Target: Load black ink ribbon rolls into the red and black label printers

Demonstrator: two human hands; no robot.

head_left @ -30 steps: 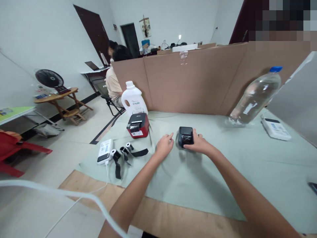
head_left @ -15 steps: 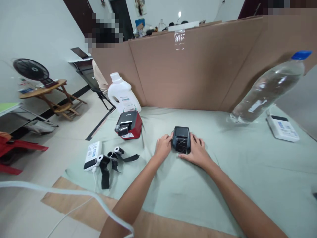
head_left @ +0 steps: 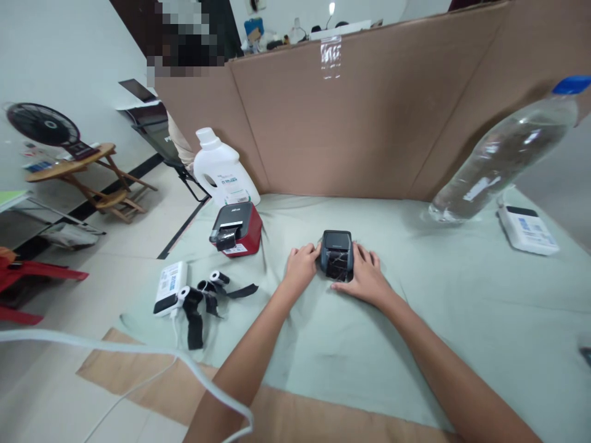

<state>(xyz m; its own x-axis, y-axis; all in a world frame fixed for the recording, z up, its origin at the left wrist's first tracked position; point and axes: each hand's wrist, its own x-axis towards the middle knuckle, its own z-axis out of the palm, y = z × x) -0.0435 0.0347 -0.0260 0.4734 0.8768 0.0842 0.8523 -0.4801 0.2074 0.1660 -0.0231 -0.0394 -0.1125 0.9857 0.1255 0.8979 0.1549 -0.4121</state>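
Note:
A small dark portable printer (head_left: pixel 337 255) with a glossy black strip over its front sits on the green cloth in the middle. My left hand (head_left: pixel 302 266) presses its fingertips against the printer's left side. On the other side my right hand (head_left: pixel 365 275) has its fingers along the right edge and its thumb at the front lower corner. Between them the hands grip the printer. To the left stands a red and black label printer (head_left: pixel 249 232), a black strip hanging from its front. Several small rolls with loose black strips (head_left: pixel 196 323) lie nearer to me on the left.
Behind the red printer stands a white jug (head_left: pixel 227 169). A cardboard panel (head_left: pixel 355 129) rises along the back, with a clear bottle (head_left: pixel 503 157) leaning against it. White power banks (head_left: pixel 172 284) lie left and right. A white cable (head_left: pixel 115 349) crosses the near left.
The view has shifted slightly, so things appear a little higher and mostly further left. Both hands stay on the portable printer, with no clear change in their grip.

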